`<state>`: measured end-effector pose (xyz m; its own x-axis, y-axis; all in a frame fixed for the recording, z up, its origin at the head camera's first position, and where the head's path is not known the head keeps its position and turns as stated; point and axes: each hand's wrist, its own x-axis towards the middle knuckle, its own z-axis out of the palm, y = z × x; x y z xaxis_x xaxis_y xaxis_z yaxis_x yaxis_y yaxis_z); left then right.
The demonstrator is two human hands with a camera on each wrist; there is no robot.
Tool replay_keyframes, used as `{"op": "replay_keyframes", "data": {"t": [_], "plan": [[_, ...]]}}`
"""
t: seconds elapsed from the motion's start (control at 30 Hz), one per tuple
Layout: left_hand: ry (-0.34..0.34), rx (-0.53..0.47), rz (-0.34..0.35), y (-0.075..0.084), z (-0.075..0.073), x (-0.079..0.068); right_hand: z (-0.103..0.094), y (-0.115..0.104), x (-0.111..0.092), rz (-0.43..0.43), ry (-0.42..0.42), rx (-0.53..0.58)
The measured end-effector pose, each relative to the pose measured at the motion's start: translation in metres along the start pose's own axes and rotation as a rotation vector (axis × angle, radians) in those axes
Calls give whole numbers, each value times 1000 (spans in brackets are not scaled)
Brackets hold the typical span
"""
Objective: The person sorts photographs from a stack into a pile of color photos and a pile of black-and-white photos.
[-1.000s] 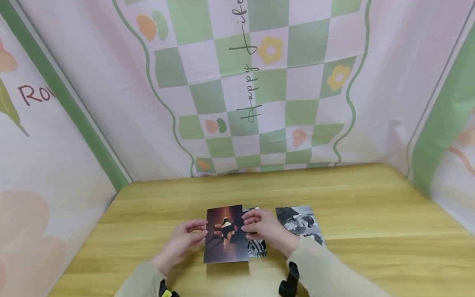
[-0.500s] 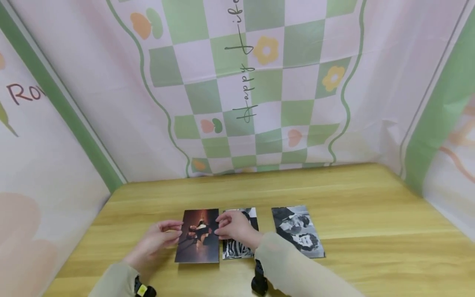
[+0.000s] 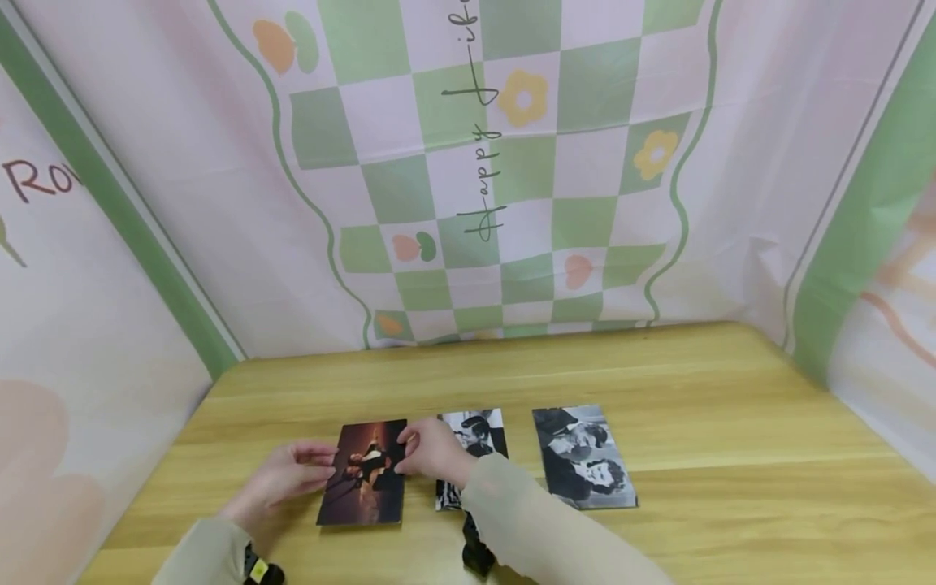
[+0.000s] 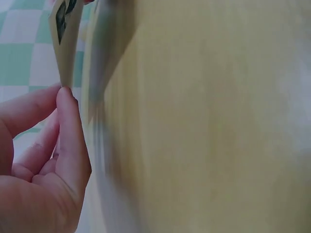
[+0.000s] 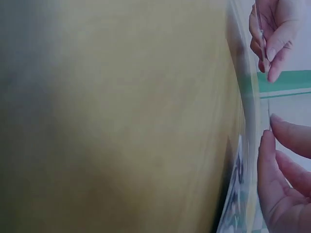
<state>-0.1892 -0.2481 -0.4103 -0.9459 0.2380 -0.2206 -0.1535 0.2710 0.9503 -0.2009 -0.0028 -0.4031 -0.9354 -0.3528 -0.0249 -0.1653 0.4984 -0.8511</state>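
A dark, warm-toned photo print showing two people is held between both hands at the left of the table, in the head view. My left hand pinches its left edge between thumb and fingers. The opposite edge is pinched by my right hand. In the left wrist view, the print appears nearly edge-on, its pale back showing above the fingertips. The right wrist view catches both hands on it, with the card reduced to a thin line. Just right of it lies a black-and-white photo, partly covered by my right hand and sleeve.
Another black-and-white photo, showing two faces, lies farther right, slightly turned. All of this is on a wood-grain table. A printed curtain hangs along its back edge, with more cloth at both sides.
Both hands have carried the dark print leftward, off the middle black-and-white photo, and lowered it toward the table. The two black-and-white photos stay in place.
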Motion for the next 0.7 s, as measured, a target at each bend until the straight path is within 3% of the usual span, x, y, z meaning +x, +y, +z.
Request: {"op": "replay_keyframes", "data": {"t": [0.4,0.7], "plan": [[191,233,-63,5,19,3,4,-6,0,14,6,-44],[227,262,-68,7,24,4,5,-3,1,17,23,-71]]}}
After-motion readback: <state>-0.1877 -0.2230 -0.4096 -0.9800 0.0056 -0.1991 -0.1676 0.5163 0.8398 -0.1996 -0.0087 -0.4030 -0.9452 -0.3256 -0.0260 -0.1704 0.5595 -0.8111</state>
